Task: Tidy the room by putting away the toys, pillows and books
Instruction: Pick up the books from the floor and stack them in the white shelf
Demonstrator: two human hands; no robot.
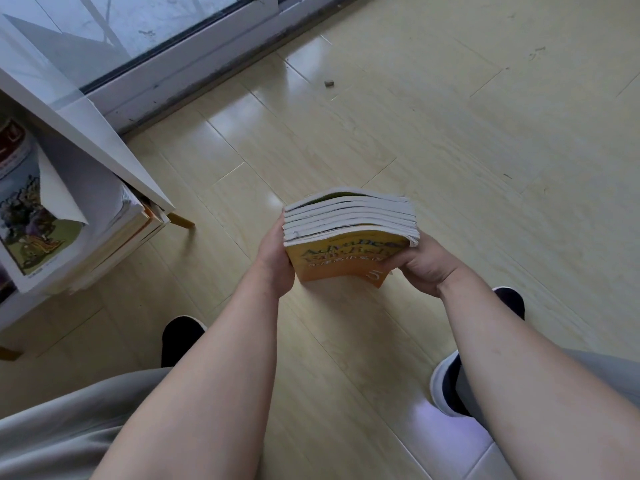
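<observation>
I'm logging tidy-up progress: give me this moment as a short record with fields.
held: stack of soft-cover books, orange-yellow cover towards the camera
left hand: grips the stack's left edge
right hand: grips the stack's right edge
white bookshelf: at left, other books already inside
pale wooden floor: small grey object near the glass door

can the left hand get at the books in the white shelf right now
Probably not yet: the left hand holds one side of the stack of books, the right hand the other. Nothing stands between it and the shelf books, so once it lets go the way looks free.
</observation>
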